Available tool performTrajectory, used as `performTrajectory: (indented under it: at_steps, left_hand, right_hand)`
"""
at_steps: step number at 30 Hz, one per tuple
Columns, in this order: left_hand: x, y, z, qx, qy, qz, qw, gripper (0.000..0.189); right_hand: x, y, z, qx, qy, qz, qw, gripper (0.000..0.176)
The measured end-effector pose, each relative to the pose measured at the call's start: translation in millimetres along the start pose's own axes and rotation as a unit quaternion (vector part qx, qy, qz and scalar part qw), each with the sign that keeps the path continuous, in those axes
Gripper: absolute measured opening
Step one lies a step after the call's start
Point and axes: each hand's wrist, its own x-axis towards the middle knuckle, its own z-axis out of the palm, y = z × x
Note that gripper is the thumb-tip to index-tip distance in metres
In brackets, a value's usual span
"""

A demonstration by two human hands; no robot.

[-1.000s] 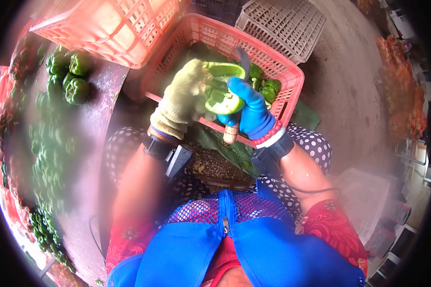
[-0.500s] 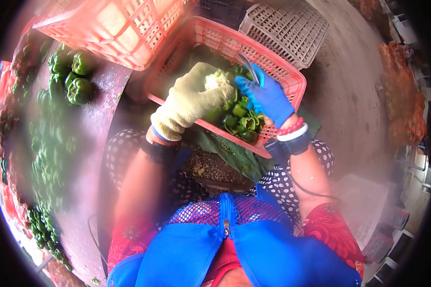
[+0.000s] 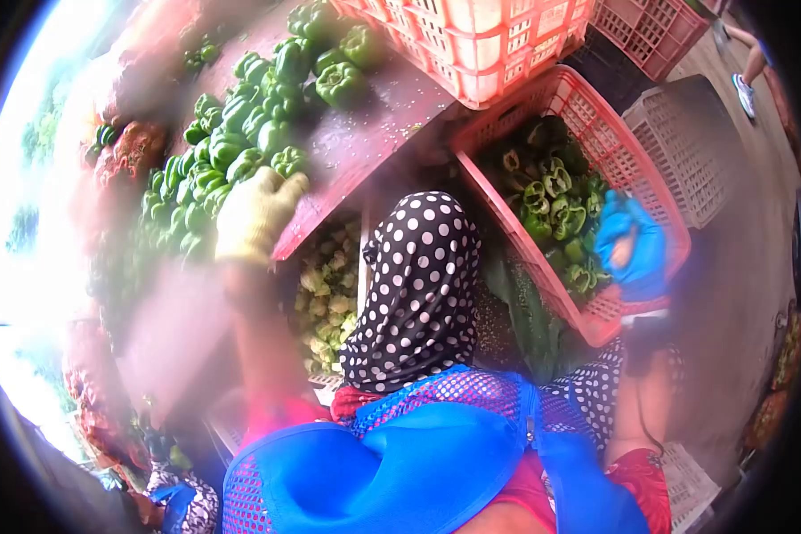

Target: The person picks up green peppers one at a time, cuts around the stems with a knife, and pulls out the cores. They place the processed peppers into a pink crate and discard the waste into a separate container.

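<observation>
Left hand (image 3: 256, 212), unclenched, touches a pepper (image 3: 288, 161) at the bench (image 3: 374, 125) edge: probably light, firm and waxy, best cupped round its body.

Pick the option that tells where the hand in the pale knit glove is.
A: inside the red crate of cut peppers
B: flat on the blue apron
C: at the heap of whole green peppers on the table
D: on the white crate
C: the left hand in its pale knit glove reaches against the whole green peppers heaped on the table. It is the blue-gloved right hand that is over the red crate.
</observation>
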Motion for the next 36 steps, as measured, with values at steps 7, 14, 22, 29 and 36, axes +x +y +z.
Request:
performTrajectory:
  at_steps: [7,14,22,29,36]
  left_hand:
    - [62.3,-32.2,92.9,-0.242,0.047,-0.117,0.962,0.071]
    - [34.6,60.8,57.6,-0.549,-0.115,-0.033,0.827,0.052]
    - [-25.3,230.3,13.5,-0.585,-0.484,0.192,0.623,0.046]
    - [-35.5,273.9,64.4,-0.586,-0.525,0.226,0.575,0.041]
    - [-25.7,273.7,77.8,-0.506,-0.543,0.196,0.641,0.049]
  right_hand:
    - [-15.4,38.2,49.8,-0.209,0.026,-0.032,0.977,0.047]
    - [-6.1,74.8,51.3,-0.488,0.043,-0.111,0.865,0.036]
    - [-1.2,75.0,51.1,-0.701,-0.061,-0.348,0.620,0.068]
    - [-9.4,47.0,33.0,-0.773,0.010,-0.385,0.504,0.065]
    - [-10.4,42.4,28.0,-0.831,0.072,-0.321,0.448,0.065]
